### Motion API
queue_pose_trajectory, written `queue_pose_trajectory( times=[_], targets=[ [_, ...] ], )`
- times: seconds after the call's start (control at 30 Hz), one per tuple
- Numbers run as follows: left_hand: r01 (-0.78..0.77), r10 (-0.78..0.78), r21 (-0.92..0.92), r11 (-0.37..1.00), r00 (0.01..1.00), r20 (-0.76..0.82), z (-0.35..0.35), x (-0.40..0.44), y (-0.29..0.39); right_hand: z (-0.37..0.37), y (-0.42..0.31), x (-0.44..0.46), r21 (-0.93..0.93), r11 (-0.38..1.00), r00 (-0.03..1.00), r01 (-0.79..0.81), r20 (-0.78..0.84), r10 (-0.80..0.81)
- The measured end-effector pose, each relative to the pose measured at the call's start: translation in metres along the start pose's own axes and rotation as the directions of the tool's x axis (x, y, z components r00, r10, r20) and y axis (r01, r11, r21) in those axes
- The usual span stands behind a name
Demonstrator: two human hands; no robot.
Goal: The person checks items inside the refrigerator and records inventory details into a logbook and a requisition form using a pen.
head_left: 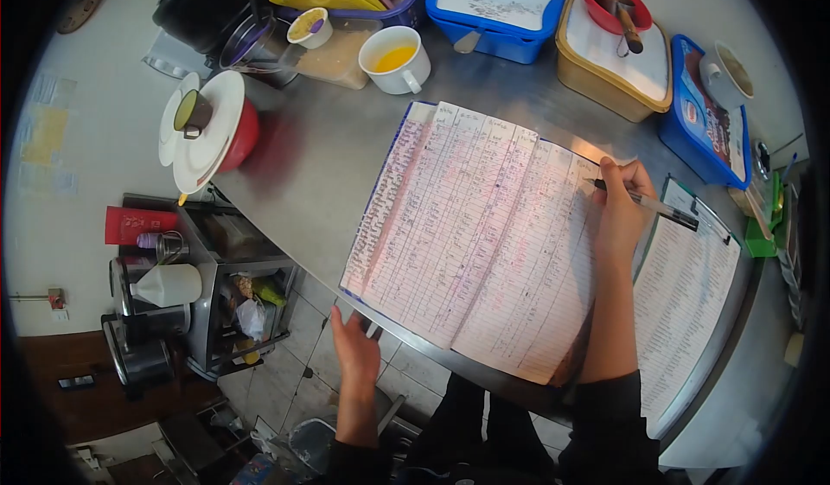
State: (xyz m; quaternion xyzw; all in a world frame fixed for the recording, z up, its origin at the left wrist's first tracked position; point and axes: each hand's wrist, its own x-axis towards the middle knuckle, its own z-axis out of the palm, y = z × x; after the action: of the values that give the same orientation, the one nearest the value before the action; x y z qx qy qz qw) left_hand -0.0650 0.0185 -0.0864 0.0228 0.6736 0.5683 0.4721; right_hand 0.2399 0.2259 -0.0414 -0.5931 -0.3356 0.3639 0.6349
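A large ruled ledger book (484, 234) lies spread on the steel table, its pages filled with handwritten columns in dark and reddish ink. My right hand (624, 204) is closed around a pen (666, 210) with a clear barrel and dark end. The pen's tip points at the upper part of the right-hand page; whether it touches the paper is unclear. At the front table edge, below the book's lower left corner, is my left hand (356, 351), thumb and fingers apart. A small dark shape shows beside its fingers. Under my right forearm lies a clipboard with a printed list (692, 290).
Along the back stand a white cup with yellow liquid (396, 60), a blue tub (497, 9), a tan tub (614, 53) carrying a red bowl (616, 3), and another blue tub (705, 113). White plates (207, 130) sit at left. A metal cart (233, 269) stands beyond the table.
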Motion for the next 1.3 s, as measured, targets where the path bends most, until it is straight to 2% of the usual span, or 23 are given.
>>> queue_pose_trajectory(
  times=[0.03,0.1,0.17,0.2,0.27,0.3,0.37,0.5,0.57,0.8,0.87,0.93,1.0,1.17,1.2,1.23,1.3],
  targets=[
    [0.051,-0.047,-0.037,0.998,0.994,0.102,0.007,-0.005,-0.003,0.0,0.0,0.0,-0.005,1.0,1.0,-0.003,0.004,0.003],
    [0.028,-0.025,-0.041,0.999,0.997,0.071,0.014,-0.013,-0.004,0.0,0.0,-0.001,-0.021,1.0,1.0,-0.008,0.007,0.009],
    [0.127,-0.097,-0.293,0.948,0.988,0.118,0.02,-0.019,0.0,0.002,-0.003,0.0,-0.032,0.999,1.0,-0.006,0.012,0.007],
    [0.127,-0.096,-0.295,0.947,0.989,0.116,0.018,-0.019,-0.001,0.003,-0.004,-0.001,-0.031,0.999,1.0,-0.009,0.003,0.009],
    [0.227,-0.146,-0.48,0.847,0.969,0.2,0.012,-0.017,-0.004,0.003,-0.004,0.0,-0.03,0.999,1.0,-0.011,-0.009,0.011],
    [0.229,-0.148,-0.479,0.848,0.968,0.201,0.011,-0.017,-0.003,0.002,-0.003,0.0,-0.023,1.0,1.0,-0.01,-0.001,0.01],
    [0.315,-0.245,-0.563,0.764,0.949,0.199,0.012,-0.019,-0.001,0.002,-0.002,0.001,-0.017,1.0,1.0,-0.009,0.008,0.009],
    [0.307,-0.284,-0.569,0.763,0.95,0.131,0.015,-0.023,-0.001,0.004,-0.005,0.0,-0.022,0.999,0.999,-0.035,-0.014,0.035],
    [0.235,-0.232,-0.469,0.852,0.971,0.063,0.012,-0.023,-0.004,0.004,-0.006,0.001,-0.025,0.999,0.999,-0.044,-0.025,0.043],
    [0.216,-0.202,-0.306,0.927,0.976,0.077,0.025,-0.04,0.002,0.003,-0.001,0.003,-0.057,0.998,0.999,-0.034,-0.02,0.033],
    [0.053,-0.066,-0.292,0.955,0.997,-0.036,0.026,-0.046,0.004,0.001,0.001,0.005,-0.038,0.999,1.0,-0.016,0.003,0.017],
    [-0.271,0.249,-0.106,0.957,0.951,-0.185,0.026,-0.053,0.024,0.001,0.001,0.006,-0.034,0.999,1.0,-0.021,-0.006,0.021],
    [-0.425,0.369,-0.277,0.862,0.9,-0.233,0.031,-0.053,0.069,-0.001,0.001,0.005,0.013,0.998,0.999,-0.054,0.006,0.054],
    [-0.49,0.462,-0.292,0.821,0.872,-0.163,0.024,-0.049,0.081,-0.004,-0.003,0.008,0.162,0.982,0.995,-0.093,-0.022,0.098],
    [-0.506,0.504,-0.234,0.83,0.861,-0.073,0.017,-0.048,0.072,-0.006,-0.002,0.009,0.204,0.975,0.996,-0.082,-0.018,0.088],
    [-0.523,0.534,-0.178,0.834,0.845,0.02,0.022,-0.051,0.07,-0.008,0.001,0.01,0.203,0.976,0.996,-0.078,-0.03,0.085],
    [-0.535,0.544,-0.188,0.824,0.839,0.001,0.041,-0.058,0.058,-0.012,0.003,0.012,0.142,0.987,0.998,-0.069,0.008,0.069]
  ],
)
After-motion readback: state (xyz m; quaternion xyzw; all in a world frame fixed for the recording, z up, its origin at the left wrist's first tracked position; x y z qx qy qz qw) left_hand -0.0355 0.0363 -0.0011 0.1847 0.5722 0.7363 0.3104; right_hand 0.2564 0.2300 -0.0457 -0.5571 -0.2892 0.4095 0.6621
